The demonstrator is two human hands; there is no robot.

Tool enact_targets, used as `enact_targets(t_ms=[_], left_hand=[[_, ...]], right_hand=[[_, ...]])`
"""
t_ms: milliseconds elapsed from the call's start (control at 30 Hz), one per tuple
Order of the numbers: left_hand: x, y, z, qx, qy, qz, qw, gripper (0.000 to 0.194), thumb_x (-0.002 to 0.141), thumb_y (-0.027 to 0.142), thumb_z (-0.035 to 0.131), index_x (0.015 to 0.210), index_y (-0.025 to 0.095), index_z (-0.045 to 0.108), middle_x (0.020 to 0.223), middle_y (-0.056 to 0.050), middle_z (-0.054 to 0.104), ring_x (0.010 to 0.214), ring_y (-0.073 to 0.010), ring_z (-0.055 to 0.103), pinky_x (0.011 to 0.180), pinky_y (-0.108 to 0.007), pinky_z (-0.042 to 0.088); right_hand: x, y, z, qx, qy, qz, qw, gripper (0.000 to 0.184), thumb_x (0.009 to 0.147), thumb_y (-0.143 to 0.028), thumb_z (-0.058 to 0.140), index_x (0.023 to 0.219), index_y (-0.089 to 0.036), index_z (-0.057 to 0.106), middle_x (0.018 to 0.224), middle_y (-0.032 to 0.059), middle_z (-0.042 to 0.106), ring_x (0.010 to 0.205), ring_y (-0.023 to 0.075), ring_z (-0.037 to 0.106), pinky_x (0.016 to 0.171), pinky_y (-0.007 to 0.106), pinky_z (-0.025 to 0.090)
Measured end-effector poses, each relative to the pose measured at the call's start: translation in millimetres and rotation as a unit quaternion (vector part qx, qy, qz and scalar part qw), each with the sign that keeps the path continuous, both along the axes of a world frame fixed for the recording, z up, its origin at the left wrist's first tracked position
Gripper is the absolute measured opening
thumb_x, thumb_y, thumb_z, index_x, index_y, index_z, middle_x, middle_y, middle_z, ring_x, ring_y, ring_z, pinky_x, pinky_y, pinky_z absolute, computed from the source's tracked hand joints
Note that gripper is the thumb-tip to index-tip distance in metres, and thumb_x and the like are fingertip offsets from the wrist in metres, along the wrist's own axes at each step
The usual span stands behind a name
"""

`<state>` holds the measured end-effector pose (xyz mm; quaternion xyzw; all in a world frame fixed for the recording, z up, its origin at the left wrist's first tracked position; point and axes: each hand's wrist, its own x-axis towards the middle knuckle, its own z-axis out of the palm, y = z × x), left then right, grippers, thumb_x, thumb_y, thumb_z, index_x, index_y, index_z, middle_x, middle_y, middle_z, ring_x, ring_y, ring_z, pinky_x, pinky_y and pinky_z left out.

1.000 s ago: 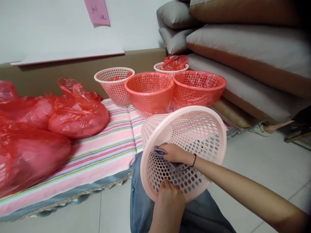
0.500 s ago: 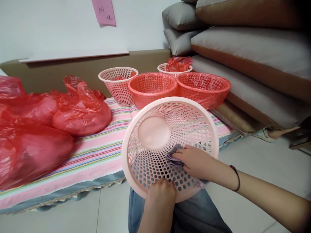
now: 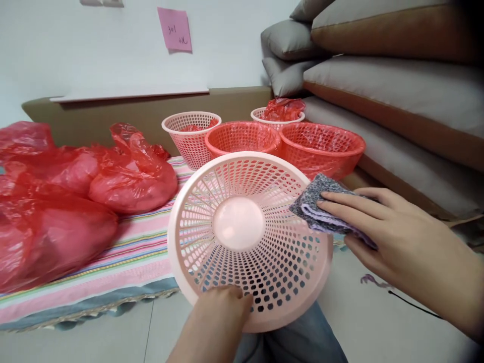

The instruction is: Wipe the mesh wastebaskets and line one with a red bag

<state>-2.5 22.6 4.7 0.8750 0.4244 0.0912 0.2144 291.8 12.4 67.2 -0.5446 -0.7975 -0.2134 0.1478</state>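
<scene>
Grasped the pink basket (image 3: 239, 223) by its near rim with the left hand (image 3: 223, 312), with fingers curled over into the inside. Held it above the lap (image 3: 306, 338), before the striped cover (image 3: 141, 252), with its open mouth tilted up toward the viewer. Was pale, smooth and round, with a broad plain rim, a solid disc of a base bearing a small glint, and flared sides pierced all round by rows of holes, small near the base and larger toward the rim. Clasped a folded cloth (image 3: 321, 201), speckled grey with a lilac edge, in the right hand (image 3: 397, 222) at the rim's right side; could not tell contact from a slight gap there. Looked past to two red baskets (image 3: 328, 165) just beyond.
</scene>
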Motion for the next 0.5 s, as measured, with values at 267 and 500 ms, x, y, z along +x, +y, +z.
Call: enact_targets(t_ms=[267, 500], left_hand=[[-30, 21, 48.0, 0.295, 0.077, -0.126, 0.944, 0.044, 0.088, -0.005, 0.037, 0.083, 0.019, 0.073, 0.082, -0.003, 0.076, 0.069, -0.0201, 0.070, 0.068, -0.031, 0.058], [-43, 55, 32.8, 0.407, 0.067, -0.154, 0.898, 0.032, 0.097, 0.008, 0.040, 0.097, 0.015, 0.071, 0.101, -0.009, 0.075, 0.101, -0.0271, 0.069, 0.092, -0.045, 0.056]], right_hand=[[9, 0, -17.0, 0.007, 0.063, 0.018, 0.998, 0.039, 0.093, -0.022, 0.046, 0.131, -0.022, 0.056, 0.132, 0.0061, 0.062, 0.114, 0.0305, 0.055, 0.096, 0.051, 0.050], [17, -23, -37.4, -0.103, 0.103, 0.027, 0.989, 0.049, 0.086, -0.016, 0.047, 0.132, -0.032, 0.055, 0.131, 0.0013, 0.062, 0.117, 0.0269, 0.056, 0.091, 0.045, 0.056]])
